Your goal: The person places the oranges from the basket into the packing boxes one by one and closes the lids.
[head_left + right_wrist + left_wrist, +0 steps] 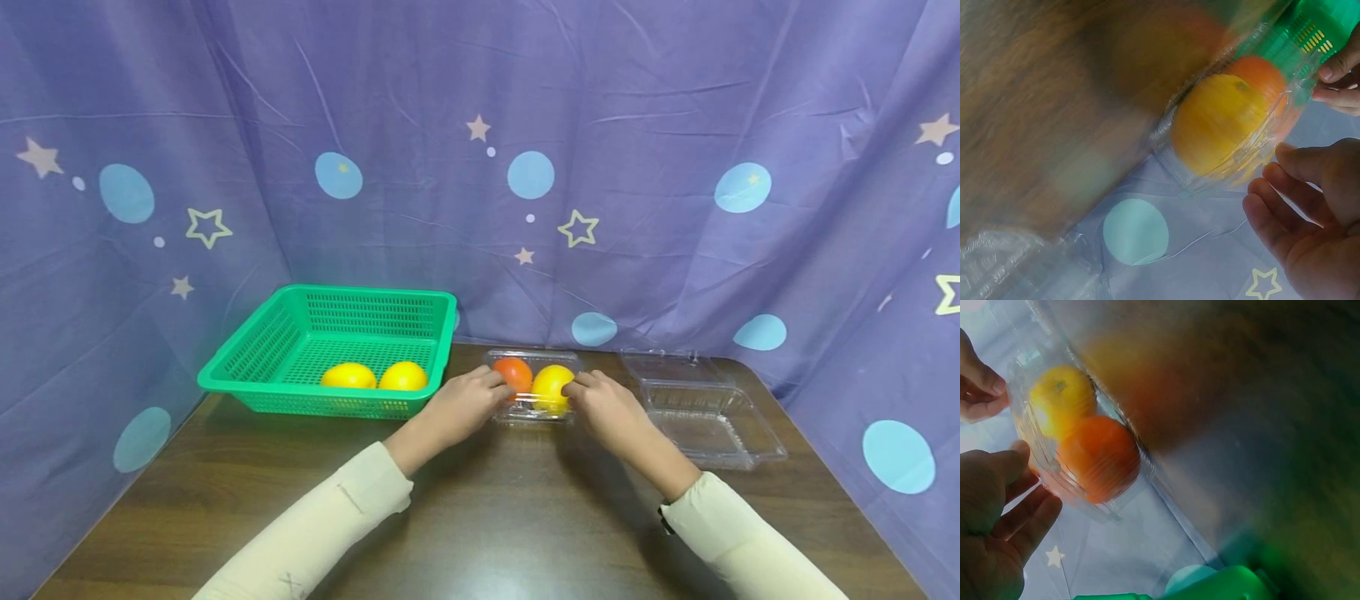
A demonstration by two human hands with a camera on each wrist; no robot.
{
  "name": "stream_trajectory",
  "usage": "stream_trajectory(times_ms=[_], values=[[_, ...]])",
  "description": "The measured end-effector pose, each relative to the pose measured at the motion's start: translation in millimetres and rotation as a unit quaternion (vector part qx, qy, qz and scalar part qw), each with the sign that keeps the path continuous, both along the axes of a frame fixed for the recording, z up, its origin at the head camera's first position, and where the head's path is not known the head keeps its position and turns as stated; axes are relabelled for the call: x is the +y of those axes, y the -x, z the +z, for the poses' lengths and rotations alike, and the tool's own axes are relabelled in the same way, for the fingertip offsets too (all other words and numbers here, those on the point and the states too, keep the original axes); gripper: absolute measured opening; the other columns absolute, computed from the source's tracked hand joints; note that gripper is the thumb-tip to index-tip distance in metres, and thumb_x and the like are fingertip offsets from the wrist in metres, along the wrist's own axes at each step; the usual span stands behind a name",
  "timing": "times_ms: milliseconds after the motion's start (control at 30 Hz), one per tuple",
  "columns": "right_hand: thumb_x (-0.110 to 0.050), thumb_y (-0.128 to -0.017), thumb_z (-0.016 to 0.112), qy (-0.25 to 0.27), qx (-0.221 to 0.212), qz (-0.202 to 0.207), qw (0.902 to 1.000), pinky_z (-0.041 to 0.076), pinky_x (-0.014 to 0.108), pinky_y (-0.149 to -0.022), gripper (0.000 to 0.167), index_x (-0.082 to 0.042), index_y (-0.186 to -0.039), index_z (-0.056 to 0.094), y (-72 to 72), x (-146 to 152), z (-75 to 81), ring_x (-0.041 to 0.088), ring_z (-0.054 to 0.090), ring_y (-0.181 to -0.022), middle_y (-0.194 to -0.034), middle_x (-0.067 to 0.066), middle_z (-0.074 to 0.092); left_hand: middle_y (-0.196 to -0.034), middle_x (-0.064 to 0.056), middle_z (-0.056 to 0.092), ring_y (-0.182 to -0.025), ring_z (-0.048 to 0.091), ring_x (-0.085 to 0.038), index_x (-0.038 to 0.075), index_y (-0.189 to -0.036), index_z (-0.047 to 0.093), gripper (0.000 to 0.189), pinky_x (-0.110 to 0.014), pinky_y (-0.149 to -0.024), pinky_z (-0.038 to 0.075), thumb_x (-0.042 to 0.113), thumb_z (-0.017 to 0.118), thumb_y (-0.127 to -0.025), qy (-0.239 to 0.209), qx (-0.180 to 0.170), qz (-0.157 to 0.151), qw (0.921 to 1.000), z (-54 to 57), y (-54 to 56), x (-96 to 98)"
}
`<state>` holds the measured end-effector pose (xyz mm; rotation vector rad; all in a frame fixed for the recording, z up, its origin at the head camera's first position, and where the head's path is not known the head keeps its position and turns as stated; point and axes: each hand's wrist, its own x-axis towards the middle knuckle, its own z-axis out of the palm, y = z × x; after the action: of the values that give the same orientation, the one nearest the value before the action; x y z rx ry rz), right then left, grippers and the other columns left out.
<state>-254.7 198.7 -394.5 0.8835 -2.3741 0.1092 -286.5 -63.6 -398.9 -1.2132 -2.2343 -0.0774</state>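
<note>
A clear plastic clamshell box [536,415] sits on the table between the two hands. Inside it lie an orange-coloured round fruit [513,377] and a yellow round fruit [552,388], with clear plastic over them in both wrist views. My left hand [468,404] pinches the box's rim at the left, thumb and fingers on its edge [1007,506]. At the right end, my right hand [609,414] pinches the rim in the same way, its thumb close to the index finger [1316,200]. From the head view, the fingertips are partly hidden.
A green plastic basket [255,392] stands at the left, holding a yellow fruit [348,376] and another yellow fruit [404,377]. To the right lies a second clear box [712,425] with its lid folded back. A purple curtain [420,83] hangs behind the brown table [495,517].
</note>
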Motion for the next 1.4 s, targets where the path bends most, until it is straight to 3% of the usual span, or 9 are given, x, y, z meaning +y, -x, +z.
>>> stream_trajectory(times_ms=[233, 567, 1067, 1400], values=[[0.006, -0.083, 0.077, -0.001, -0.036, -0.001, 0.9994, 0.052, 0.037, -0.061, 0.015, -0.008, -0.082, 0.071, 7.0, -4.7, 1.0, 0.023, 0.059, -0.07, -0.079, 0.002, 0.066, -0.096, 0.0, 0.07, -0.081, 0.059, -0.017, 0.014, -0.104, 0.079, 0.012, -0.027, -0.068, 0.055, 0.016, 0.078, -0.091, -0.009, -0.015, 0.014, 0.9997, -2.9, 2.3, 1.6], [0.0, -0.089, 0.074, 0.004, -0.046, -0.009, 0.9989, 0.053, 0.04, -0.06, 0.014, -0.008, -0.079, 0.069, 18.7, -7.5, 4.1, 0.025, 0.061, -0.069, -0.075, 0.002, 0.064, -0.095, 0.0, 0.07, -0.083, 0.061, -0.018, 0.015, -0.101, 0.079, 0.01, -0.029, -0.069, 0.055, 0.014, 0.079, -0.091, -0.039, -0.05, 0.036, 0.9973, -5.9, 13.4, 4.8], [0.002, -0.09, 0.07, 0.016, -0.075, -0.039, 0.9963, 0.053, 0.044, -0.063, 0.015, -0.007, -0.079, 0.069, 43.1, -8.3, 3.6, 0.029, 0.062, -0.071, -0.074, 0.003, 0.06, -0.1, -0.003, 0.069, -0.087, 0.062, -0.022, 0.015, -0.1, 0.078, 0.008, -0.036, -0.072, 0.058, 0.013, 0.076, -0.093, -0.045, -0.093, 0.092, 0.9904, -2.6, 31.4, 15.1], [0.007, -0.088, 0.067, 0.024, -0.117, -0.056, 0.9913, 0.049, 0.04, -0.06, 0.022, -0.009, -0.074, 0.065, 56.4, -6.8, 7.5, 0.022, 0.055, -0.067, -0.071, 0.0, 0.052, -0.102, -0.006, 0.07, -0.09, 0.064, -0.028, 0.013, -0.1, 0.077, 0.008, -0.041, -0.079, 0.058, 0.009, 0.076, -0.092, -0.064, -0.097, 0.094, 0.9888, -5.3, 44.3, 20.9]])
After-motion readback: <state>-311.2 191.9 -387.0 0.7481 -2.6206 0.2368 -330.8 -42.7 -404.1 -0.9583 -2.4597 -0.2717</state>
